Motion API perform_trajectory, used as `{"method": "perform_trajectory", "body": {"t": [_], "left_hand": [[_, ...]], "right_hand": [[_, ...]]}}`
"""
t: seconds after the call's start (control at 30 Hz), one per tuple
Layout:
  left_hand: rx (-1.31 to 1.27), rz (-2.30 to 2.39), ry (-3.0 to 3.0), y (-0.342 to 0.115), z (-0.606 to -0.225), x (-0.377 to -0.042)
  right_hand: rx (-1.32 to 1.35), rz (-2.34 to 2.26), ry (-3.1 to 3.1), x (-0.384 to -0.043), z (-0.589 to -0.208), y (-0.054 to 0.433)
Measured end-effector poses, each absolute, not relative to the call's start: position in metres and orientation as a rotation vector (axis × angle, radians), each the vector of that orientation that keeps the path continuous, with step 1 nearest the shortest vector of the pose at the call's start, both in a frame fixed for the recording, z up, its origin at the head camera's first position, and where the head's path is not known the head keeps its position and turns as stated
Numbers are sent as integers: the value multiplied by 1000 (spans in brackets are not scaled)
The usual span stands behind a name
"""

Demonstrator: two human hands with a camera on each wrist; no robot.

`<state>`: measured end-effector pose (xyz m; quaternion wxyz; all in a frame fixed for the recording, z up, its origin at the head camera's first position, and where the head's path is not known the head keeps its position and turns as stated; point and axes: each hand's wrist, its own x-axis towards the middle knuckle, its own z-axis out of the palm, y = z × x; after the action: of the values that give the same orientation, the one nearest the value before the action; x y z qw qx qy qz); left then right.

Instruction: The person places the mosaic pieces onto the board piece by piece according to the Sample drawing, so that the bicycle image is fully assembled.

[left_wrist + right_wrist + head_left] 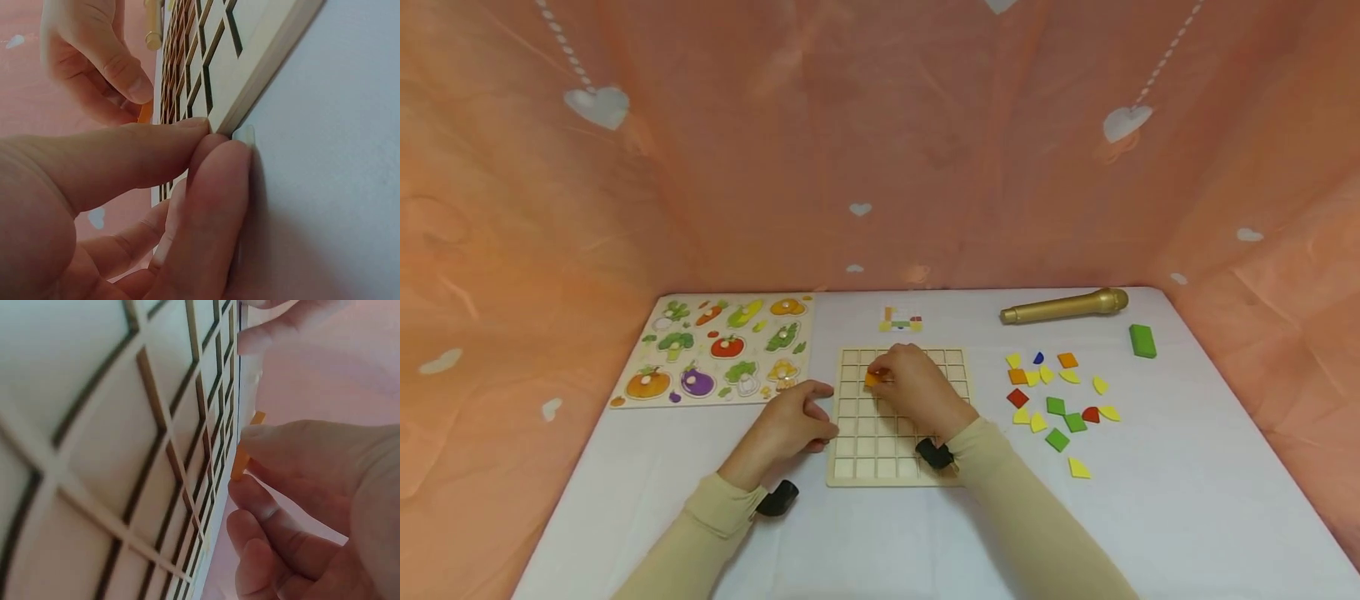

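Note:
My right hand (917,387) is over the upper left part of a pale wooden grid board (865,471). Between its thumb and fingers it pinches an orange tile (249,445), held on edge close over the cells in the right wrist view. The hand covers part of the board. At the board's left edge is my left hand (790,423). In the left wrist view its thumb (156,147) lies on the board's rim and a curled finger (215,194) presses from below, gripping the edge.
Loose yellow, green, red, orange and blue tiles (1056,406) lie right of the board. A small pattern card (901,317) lies behind it. A vegetable puzzle (718,389) sits at the left, with a gold microphone (1060,309) and green block (1142,341) at the right.

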<state>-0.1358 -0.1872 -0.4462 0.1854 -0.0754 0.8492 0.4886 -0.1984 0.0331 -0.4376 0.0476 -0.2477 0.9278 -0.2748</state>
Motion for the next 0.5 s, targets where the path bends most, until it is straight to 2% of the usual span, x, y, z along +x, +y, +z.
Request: {"method": "perform_trajectory", "body": {"t": [0.5], "left_hand": [[-214, 1392, 2374, -188, -446, -137]], "right_hand": [[-835, -749, 2819, -198, -439, 24]]}}
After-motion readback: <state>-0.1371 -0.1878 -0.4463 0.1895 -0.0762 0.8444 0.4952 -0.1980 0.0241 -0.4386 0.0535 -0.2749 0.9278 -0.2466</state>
